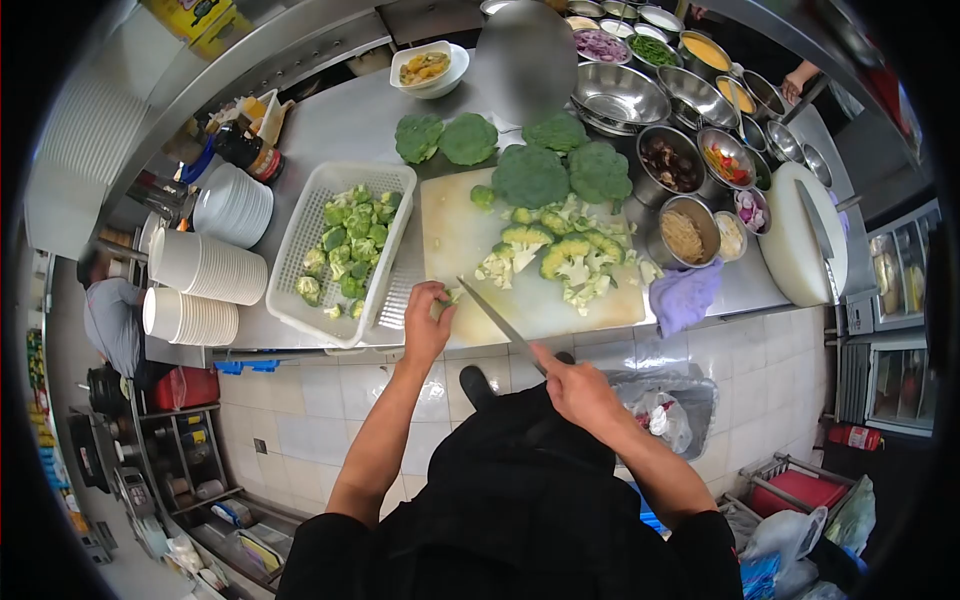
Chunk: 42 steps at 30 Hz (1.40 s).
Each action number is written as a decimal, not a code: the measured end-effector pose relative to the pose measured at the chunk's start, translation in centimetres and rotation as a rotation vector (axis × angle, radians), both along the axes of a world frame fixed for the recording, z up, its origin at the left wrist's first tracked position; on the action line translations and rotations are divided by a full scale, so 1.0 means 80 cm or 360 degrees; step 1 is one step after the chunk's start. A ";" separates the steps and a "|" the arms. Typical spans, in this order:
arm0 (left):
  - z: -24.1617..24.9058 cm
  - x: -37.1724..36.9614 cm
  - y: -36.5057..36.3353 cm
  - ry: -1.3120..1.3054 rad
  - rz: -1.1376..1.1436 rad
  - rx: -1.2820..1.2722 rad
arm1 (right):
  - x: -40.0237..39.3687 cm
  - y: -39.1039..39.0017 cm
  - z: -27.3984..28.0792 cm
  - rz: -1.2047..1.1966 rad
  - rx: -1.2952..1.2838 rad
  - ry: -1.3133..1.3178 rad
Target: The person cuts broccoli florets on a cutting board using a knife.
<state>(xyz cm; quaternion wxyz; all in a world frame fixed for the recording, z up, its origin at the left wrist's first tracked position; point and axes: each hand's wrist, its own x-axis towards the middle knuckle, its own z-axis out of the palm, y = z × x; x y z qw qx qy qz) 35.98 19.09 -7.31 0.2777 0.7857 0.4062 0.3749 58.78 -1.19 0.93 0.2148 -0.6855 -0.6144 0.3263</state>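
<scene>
My right hand [578, 388] is closed round the handle of a knife [500, 322], whose blade points up and left over the front of a cutting board [450, 225]. At the board's front left edge, my left hand [428, 312] has its fingers curled round a small green broccoli piece [452, 298], partly hidden. Cut broccoli [575, 258] lies in the middle and right of the board, with whole broccoli heads [530, 176] behind it. Left of the board, a white basket [290, 240] holds small florets [350, 240].
Stacked white bowls [205, 265] stand at the left. Metal bowls of ingredients [683, 232] line the right, beside a purple cloth [686, 297] and a round white board [795, 240] with a knife on it. Another person [112, 318] is at far left; a grey bin [690, 400] is below.
</scene>
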 end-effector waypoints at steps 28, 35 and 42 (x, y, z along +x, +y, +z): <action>0.011 0.036 0.051 -0.0032 0.0042 -0.0402 | 0.014 -0.029 -0.005 -0.0207 0.0111 -0.0221; 0.029 0.050 0.019 -0.0071 0.0167 -0.0237 | -0.011 -0.022 0.038 -0.0081 0.0081 -0.0330; 0.038 0.059 0.009 0.0010 0.0178 -0.0311 | -0.015 -0.025 0.042 -0.0064 0.0038 -0.0375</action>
